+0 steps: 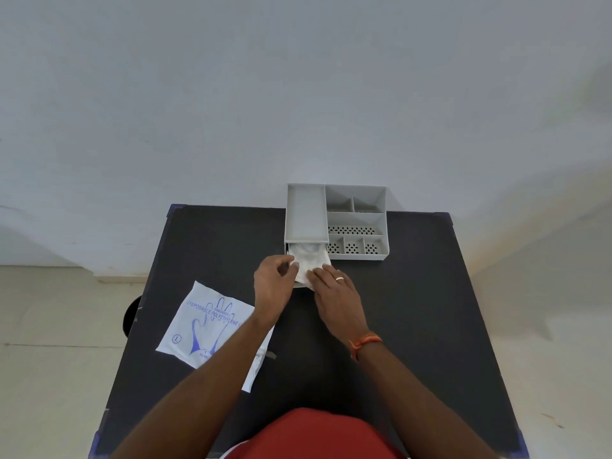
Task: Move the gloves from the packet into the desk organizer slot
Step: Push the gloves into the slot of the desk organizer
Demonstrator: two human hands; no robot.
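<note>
Thin polyethylene gloves [309, 260], pinched by the left hand [273, 283] and pressed under the right hand's [334, 294] flat fingers, sit half inside the grey organizer's [356, 220] lower slot and could bunch or spring out once freed.

One camera sits on my head, looking steeply forward and down over my chest onto the table [414, 326]. Its wide lens stands well back, taking in the wall [298, 94] beyond and floor [49, 359] alongside.

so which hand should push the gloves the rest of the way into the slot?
Right hand, probably: it lies flat on the gloves directly in line with the desk organizer slot. Left hand only pinches their left edge.
</note>
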